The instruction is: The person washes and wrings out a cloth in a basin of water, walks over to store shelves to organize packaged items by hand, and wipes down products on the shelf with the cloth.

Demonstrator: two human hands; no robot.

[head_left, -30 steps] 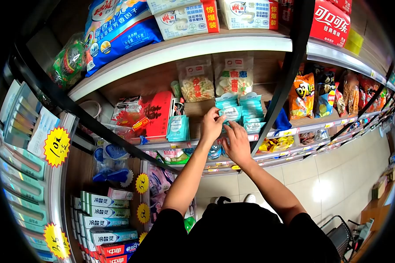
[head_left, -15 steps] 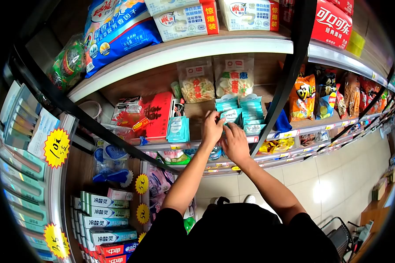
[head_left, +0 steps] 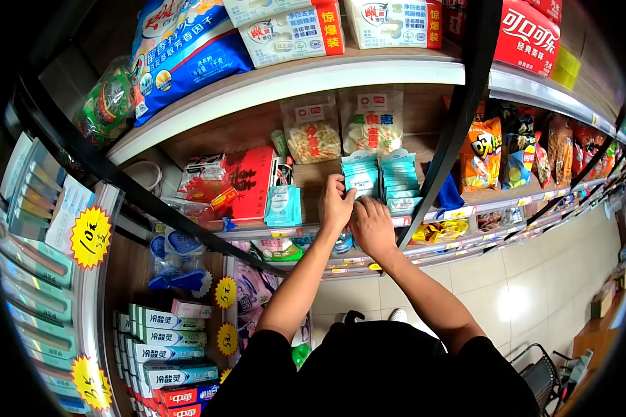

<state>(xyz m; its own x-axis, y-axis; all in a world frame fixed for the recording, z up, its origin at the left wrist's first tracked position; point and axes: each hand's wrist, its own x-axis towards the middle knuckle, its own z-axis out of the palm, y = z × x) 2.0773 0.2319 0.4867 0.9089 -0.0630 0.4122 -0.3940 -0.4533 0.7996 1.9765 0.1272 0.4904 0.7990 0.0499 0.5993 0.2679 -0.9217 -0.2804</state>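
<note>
Two rows of small teal packets with white labels stand overlapping on the middle shelf. At the front of the left row is a teal packet (head_left: pixel 361 183), lying flush with those behind it. My left hand (head_left: pixel 337 205) pinches its left edge, thumb and fingers closed. My right hand (head_left: pixel 373 224) has its fingers bent together at the packet's lower edge; the contact is partly hidden. Close by on the right is the other row of teal packets (head_left: pixel 399 182). More teal packets (head_left: pixel 282 206) stand apart to the left.
Behind the rows stand two clear bags of pale snacks (head_left: pixel 313 135). A red box (head_left: pixel 250 184) lies to the left. A black shelf post (head_left: pixel 444 156) rises right of the packets. The upper shelf edge (head_left: pixel 292 87) overhangs them. Toothpaste boxes (head_left: pixel 170 340) are stacked at lower left.
The front packet was tilted across the left row; it has turned upright into line with the others. My hands have barely moved.
</note>
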